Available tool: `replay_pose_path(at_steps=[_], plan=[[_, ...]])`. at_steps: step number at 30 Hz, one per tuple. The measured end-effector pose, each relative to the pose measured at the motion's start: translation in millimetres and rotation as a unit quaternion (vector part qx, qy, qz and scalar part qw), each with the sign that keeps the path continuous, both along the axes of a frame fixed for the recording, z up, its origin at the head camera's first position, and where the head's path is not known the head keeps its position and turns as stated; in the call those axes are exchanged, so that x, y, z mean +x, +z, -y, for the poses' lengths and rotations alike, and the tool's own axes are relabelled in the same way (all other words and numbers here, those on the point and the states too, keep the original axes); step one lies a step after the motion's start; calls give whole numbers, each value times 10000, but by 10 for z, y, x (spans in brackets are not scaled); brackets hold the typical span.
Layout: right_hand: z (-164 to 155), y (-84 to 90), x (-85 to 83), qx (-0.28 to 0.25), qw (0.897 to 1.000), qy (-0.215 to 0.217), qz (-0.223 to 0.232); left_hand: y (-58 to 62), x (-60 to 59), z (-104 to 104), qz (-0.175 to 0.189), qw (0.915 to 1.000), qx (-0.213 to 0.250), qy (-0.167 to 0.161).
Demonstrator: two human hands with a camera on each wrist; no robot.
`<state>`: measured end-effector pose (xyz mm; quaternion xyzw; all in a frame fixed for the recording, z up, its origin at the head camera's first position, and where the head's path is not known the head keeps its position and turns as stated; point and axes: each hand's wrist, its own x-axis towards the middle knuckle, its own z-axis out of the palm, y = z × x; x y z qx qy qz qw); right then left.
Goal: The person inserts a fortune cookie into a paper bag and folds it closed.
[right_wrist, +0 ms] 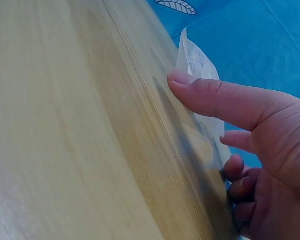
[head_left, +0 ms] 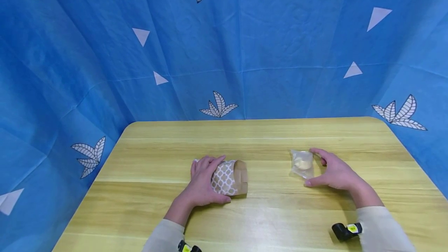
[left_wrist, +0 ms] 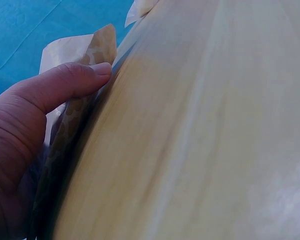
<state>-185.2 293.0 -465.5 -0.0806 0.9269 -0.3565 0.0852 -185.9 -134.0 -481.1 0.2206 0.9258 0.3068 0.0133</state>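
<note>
On the left of the table lies a brown paper bag (head_left: pixel 224 178) with a white lattice pattern, its open mouth facing right. My left hand (head_left: pixel 203 186) grips it from the left, fingers over the far side and thumb along the near side. In the left wrist view the thumb (left_wrist: pixel 82 82) lies against the patterned bag (left_wrist: pixel 105 45). A small clear plastic packet (head_left: pixel 302 164) with a pale round item inside lies to the right. My right hand (head_left: pixel 336 172) is at its right edge, thumb and forefinger spread apart. The right wrist view has the packet (right_wrist: pixel 199 62) behind the thumb.
The wooden table (head_left: pixel 269 217) has rounded far corners. A blue curtain (head_left: pixel 280 42) with leaf and triangle prints hangs behind it and along the left side. A small black device (head_left: pixel 344 231) is strapped at the right sleeve (head_left: pixel 381 228).
</note>
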Motion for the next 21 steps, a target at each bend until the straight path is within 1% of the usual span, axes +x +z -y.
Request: replay_pose_path(at_steps=[9, 21], plan=[[-20, 2, 0, -94, 9998, 140, -79, -2, -1, 0, -4, 10000, -37, -15], [5, -35, 58, -129, 9997, -182, -107, -15, -1, 4, 13, 9999, -113, -4]])
